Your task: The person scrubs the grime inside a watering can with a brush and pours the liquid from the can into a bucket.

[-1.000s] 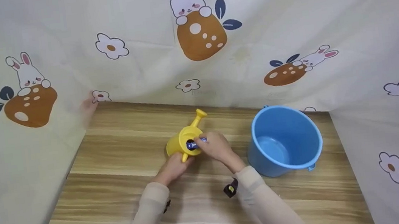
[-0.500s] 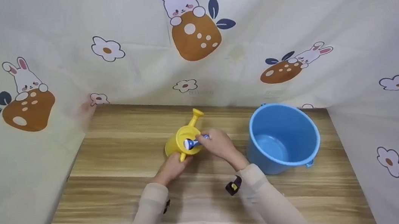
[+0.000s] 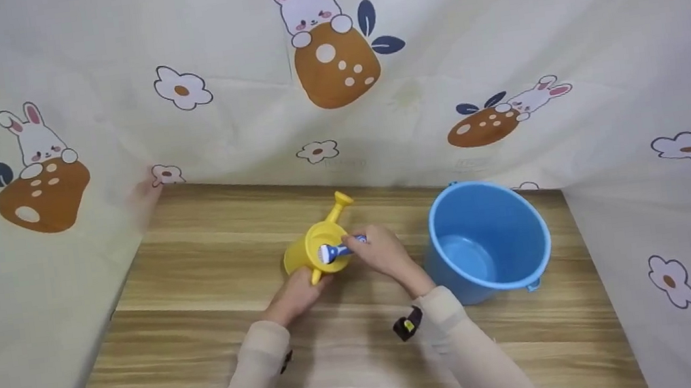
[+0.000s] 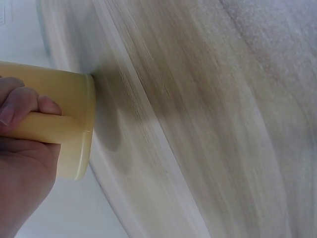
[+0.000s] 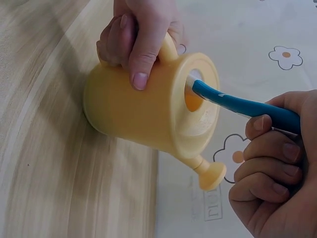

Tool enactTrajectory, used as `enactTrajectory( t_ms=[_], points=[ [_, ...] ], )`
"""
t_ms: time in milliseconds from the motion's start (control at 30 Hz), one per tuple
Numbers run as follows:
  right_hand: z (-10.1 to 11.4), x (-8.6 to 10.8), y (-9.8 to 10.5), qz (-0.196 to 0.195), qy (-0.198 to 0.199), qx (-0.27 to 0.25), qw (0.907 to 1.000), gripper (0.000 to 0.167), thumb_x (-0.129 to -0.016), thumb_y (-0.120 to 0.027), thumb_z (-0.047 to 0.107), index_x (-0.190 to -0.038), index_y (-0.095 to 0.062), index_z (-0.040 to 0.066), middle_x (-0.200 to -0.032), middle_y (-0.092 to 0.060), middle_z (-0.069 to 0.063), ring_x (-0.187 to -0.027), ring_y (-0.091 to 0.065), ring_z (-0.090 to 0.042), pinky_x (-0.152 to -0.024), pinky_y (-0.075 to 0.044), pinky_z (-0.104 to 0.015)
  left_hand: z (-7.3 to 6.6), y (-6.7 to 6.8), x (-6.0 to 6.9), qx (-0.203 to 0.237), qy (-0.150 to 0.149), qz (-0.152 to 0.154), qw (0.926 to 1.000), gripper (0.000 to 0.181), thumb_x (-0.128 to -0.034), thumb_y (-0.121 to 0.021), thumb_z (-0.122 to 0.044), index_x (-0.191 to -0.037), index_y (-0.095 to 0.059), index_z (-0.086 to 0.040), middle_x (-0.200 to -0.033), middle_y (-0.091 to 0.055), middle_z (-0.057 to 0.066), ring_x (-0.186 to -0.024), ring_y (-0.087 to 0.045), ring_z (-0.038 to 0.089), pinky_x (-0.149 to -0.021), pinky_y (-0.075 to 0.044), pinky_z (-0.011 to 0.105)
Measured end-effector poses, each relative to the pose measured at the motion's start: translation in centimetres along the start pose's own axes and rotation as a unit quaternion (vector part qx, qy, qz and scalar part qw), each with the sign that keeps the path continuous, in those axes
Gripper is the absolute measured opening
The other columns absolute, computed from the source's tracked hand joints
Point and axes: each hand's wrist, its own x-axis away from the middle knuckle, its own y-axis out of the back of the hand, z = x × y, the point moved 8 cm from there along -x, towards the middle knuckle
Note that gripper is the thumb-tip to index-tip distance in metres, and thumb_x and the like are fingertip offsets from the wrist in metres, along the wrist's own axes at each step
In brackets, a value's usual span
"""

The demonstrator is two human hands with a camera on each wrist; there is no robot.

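Note:
A yellow toy watering can (image 3: 302, 257) is near the middle of the wooden surface in the head view, its spout pointing away. My left hand (image 3: 297, 295) grips the can's handle, and in the right wrist view its thumb lies along the can's side. In the left wrist view curled fingers (image 4: 20, 101) wrap that handle. A blue-handled brush (image 5: 237, 105) with a white head is held by my right hand (image 5: 277, 168), fingers curled round its handle. The brush head is at the can's round top opening, partly hidden by the rim in the right wrist view.
A large blue bucket (image 3: 446, 274) stands to the right of my right hand, with nothing seen inside. Wood-grain surface (image 3: 193, 239) surrounds the can. Cream fabric walls (image 3: 231, 122) printed with rabbits and flowers enclose the back and both sides.
The brush head has come up out of the can's opening, and its white face shows more now. My right hand has shifted slightly right; the left keeps its grip on the can.

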Motion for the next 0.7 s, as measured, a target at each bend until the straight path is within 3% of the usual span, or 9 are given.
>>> enactTrajectory(
  t_ms=[300, 533, 700],
  points=[
    [-0.4, -0.4, -0.9, -0.012, -0.004, -0.008, 0.9999, 0.038, -0.095, -0.055, 0.031, -0.06, -0.045, 0.019, -0.057, -0.039, 0.008, -0.052, -0.036, -0.009, -0.05, -0.03, -0.023, -0.3, -0.6, 0.3, -0.004, 0.009, 0.015, 0.9998, 0.022, -0.0995, -0.058, -0.027, -0.095, -0.064, -0.007, -0.066, -0.045, -0.005, -0.059, -0.044, 0.012, -0.059, -0.039, 0.028],
    [-0.9, -0.8, -1.9, -0.021, -0.012, 0.006, 0.9997, 0.04, -0.095, -0.055, 0.031, -0.059, -0.044, 0.02, -0.056, -0.04, 0.009, -0.051, -0.036, -0.008, -0.05, -0.031, -0.023, -0.6, -0.8, 0.2, -0.012, -0.01, 0.015, 0.9998, 0.019, -0.0985, -0.059, -0.025, -0.107, -0.066, -0.01, -0.073, -0.052, -0.004, -0.067, -0.05, 0.013, -0.068, -0.043, 0.03],
    [-1.0, -0.8, -2.0, -0.023, -0.013, 0.005, 0.9996, 0.04, -0.095, -0.053, 0.031, -0.059, -0.043, 0.02, -0.055, -0.038, 0.009, -0.051, -0.034, -0.008, -0.05, -0.029, -0.023, -0.5, -0.7, 0.1, -0.012, -0.012, 0.011, 0.9998, 0.016, -0.0981, -0.06, -0.025, -0.098, -0.065, -0.009, -0.069, -0.049, -0.004, -0.063, -0.048, 0.012, -0.064, -0.042, 0.03]
  ],
)
